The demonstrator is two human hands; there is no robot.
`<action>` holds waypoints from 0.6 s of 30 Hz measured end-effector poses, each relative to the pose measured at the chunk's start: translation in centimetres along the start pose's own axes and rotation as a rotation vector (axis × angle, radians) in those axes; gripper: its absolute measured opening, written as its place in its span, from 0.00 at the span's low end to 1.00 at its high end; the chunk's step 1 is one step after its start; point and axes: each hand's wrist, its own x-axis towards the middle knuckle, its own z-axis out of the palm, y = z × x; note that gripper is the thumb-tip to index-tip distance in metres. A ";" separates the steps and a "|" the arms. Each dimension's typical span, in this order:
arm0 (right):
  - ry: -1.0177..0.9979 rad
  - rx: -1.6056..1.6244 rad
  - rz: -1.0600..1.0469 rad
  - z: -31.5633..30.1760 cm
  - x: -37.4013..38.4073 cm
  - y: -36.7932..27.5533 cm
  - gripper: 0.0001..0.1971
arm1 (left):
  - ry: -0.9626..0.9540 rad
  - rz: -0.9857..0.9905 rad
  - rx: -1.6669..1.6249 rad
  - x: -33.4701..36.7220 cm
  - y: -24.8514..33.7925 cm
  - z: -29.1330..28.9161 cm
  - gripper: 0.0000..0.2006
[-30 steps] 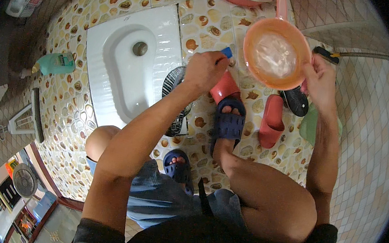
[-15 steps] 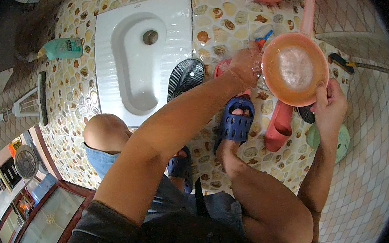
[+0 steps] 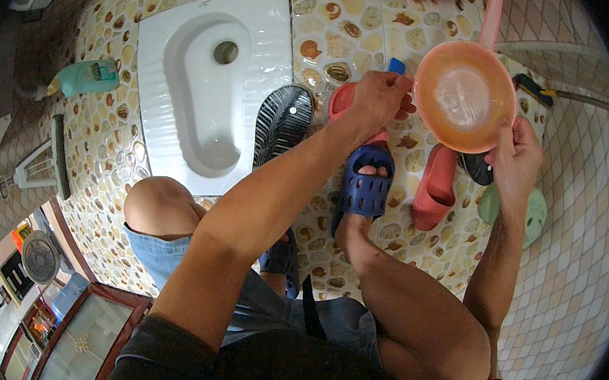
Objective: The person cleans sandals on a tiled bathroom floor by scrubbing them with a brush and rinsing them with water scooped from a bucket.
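My right hand [image 3: 517,155] pinches the right rim of a pink-orange water dipper [image 3: 467,96], its long handle pointing away from me. Light glints off the dipper's bowl, with what looks like a little water in it. Close to the left rim, my left hand [image 3: 382,102] is curled, its fingers partly hidden. A small brush [image 3: 396,65] shows only as a blue end beyond those fingers and appears to be held there. Below the dipper lies a pink slipper [image 3: 435,191]; another pink slipper [image 3: 343,100] sits partly behind my left wrist.
A white squat toilet [image 3: 211,93] is set in the pebble-patterned floor, with a black slipper [image 3: 283,126] on its edge. A green bottle [image 3: 88,77] and a long-handled brush [image 3: 47,158] stand leftward. Pale green plastic [image 3: 533,216] and another brush [image 3: 534,90] lie rightward.
The splash at the dipper's left rim has stopped. The brush has turned, its pale bristles no longer showing. My left hand now shows clearly, slightly apart from the rim.
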 end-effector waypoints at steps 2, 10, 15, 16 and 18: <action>-0.026 0.018 0.031 0.5 0.3 0.4 0.10 | -0.002 0.001 -0.017 -0.4 0.1 -0.2 0.24; -0.168 0.327 0.113 2.6 -0.1 2.1 0.08 | -0.192 0.014 0.055 -4.0 4.4 -3.9 0.35; -0.283 0.358 0.048 6.1 0.2 2.4 0.08 | -0.331 -0.046 0.094 -3.6 3.9 -8.2 0.38; -0.343 0.419 0.038 6.6 -0.2 1.7 0.08 | -0.336 -0.084 0.074 -4.6 5.1 -8.6 0.38; -0.359 0.404 0.074 8.1 0.1 1.6 0.08 | -0.281 -0.097 0.053 -4.9 5.5 -9.7 0.37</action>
